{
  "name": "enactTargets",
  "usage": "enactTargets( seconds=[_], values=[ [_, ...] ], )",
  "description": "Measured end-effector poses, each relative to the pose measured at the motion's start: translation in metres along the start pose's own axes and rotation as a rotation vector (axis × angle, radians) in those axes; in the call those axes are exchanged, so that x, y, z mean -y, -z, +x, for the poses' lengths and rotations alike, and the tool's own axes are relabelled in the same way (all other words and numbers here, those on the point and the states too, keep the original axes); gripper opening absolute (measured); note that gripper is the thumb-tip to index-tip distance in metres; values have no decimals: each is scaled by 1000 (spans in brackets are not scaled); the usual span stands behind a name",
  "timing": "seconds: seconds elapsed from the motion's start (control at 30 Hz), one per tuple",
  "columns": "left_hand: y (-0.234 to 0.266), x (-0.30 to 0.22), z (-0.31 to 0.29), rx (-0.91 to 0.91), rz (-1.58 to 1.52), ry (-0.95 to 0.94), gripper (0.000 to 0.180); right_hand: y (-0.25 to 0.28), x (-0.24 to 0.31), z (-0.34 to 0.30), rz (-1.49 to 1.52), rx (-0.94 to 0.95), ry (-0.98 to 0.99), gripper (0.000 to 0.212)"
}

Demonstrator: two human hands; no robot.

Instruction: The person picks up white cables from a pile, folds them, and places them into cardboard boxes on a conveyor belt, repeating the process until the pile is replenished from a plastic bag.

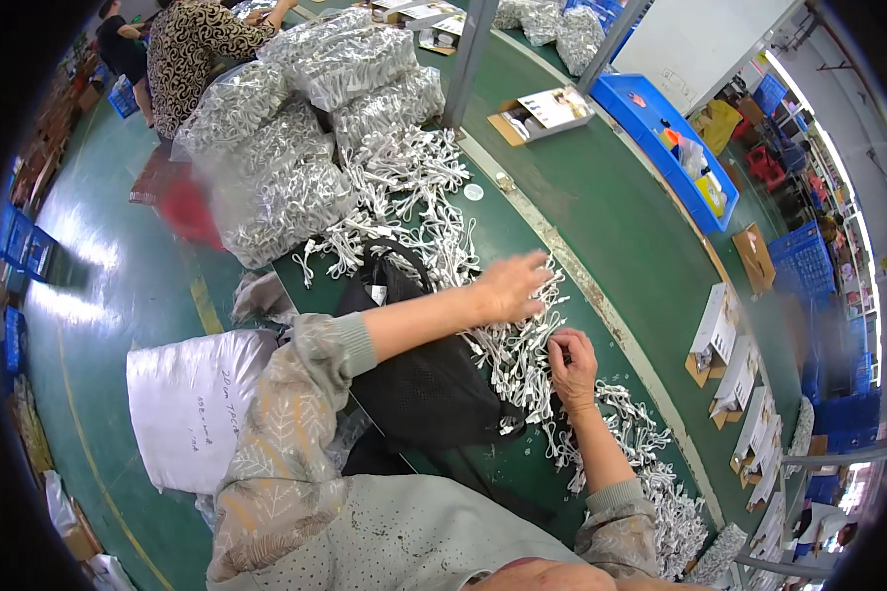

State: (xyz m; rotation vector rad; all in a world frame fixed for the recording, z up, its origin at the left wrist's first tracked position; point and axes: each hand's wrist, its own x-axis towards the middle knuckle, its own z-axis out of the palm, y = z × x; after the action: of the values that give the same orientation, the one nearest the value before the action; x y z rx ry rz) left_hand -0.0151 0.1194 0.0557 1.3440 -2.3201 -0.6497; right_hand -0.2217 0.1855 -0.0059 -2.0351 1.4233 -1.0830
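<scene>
White coiled cables (508,360) lie in a long loose heap along the green work surface. Over the heap's right edge my left hand (511,289) reaches across with its fingers stretched and apart, somewhat smeared by motion; nothing shows in it. Lower down, my right hand (572,364) rests against the same cables with curled fingers, and what its fingertips hold is hidden. A black bag (429,379) lies under my left forearm, against the cables. More cables (675,512) are piled beside my right forearm.
Clear bags packed with cables (286,148) are stacked at the far left. Beyond the metal rail (601,295) runs a green belt with an open box (542,113) and several more boxes (719,325). A blue tray (660,148) stands beyond it. A white wrapped bundle (192,409) sits at my left.
</scene>
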Motion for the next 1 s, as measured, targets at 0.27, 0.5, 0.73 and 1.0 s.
enactTargets(
  seconds=[0.27, 0.5, 0.73, 1.0],
  values=[
    [146, 142, -9, -331, 405, 895, 83, -1, 1, -2, 52, 9, -48, 5],
    [72, 109, -15, -306, 423, 309, 50, 2, 5, -1, 48, 5, -28, 4],
    [123, 52, -67, -339, 45, 116, 37, -1, 2, -1, 73, -1, -28, 3],
    [142, 79, -181, -341, -2, 529, 34, -1, 1, 2, 85, -15, -8, 3]
  ],
)
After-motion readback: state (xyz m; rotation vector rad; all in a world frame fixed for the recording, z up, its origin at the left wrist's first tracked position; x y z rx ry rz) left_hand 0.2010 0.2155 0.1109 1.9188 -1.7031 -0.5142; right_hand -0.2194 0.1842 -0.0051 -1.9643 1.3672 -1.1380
